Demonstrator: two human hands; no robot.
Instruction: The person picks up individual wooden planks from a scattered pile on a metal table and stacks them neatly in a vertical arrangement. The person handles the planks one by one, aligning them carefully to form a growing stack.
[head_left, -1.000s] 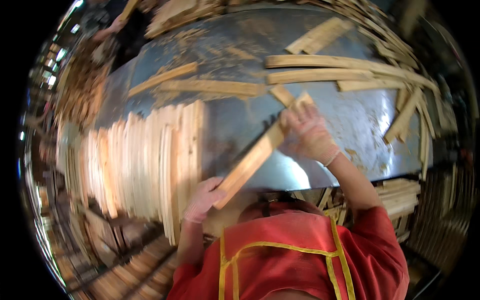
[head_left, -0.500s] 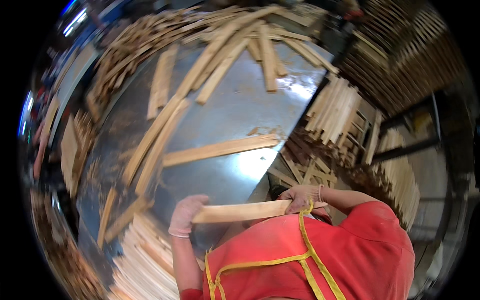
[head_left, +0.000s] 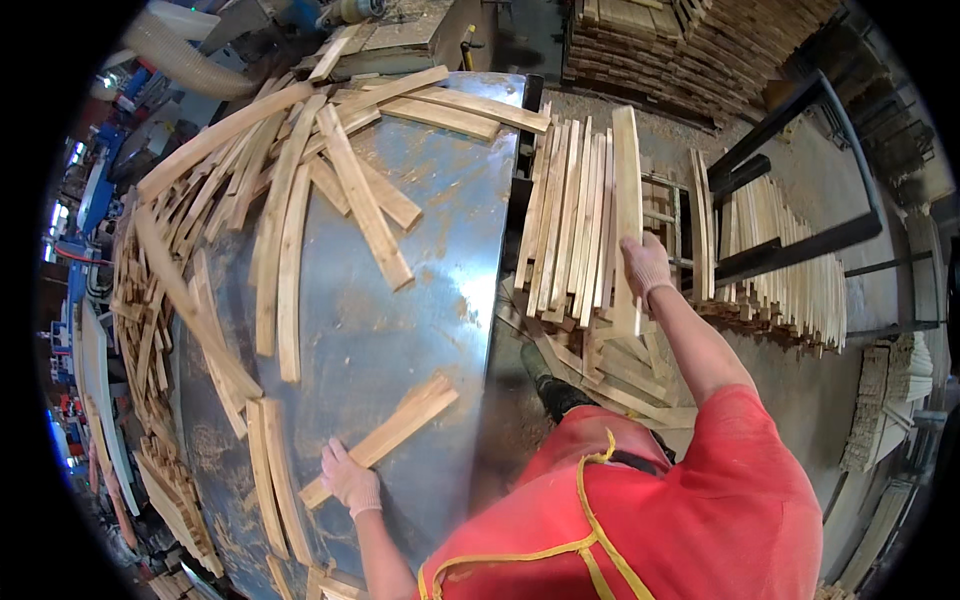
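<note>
Resting under R hand [head_left: 645, 266] grip: slat [head_left: 627, 215]

grey hose [head_left: 185, 60] – black rack [head_left: 800, 250], distant lumber stacks [head_left: 690, 45]

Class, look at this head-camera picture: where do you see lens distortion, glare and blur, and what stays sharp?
Head view: the fisheye bends the metal table edge and the outer slats into curves, with a black rim around the circle; pale glare sits on the table's sheet metal; the left hand on a slat and the right hand on the upright slat look sharp; the machines at far left are smeared.
</note>
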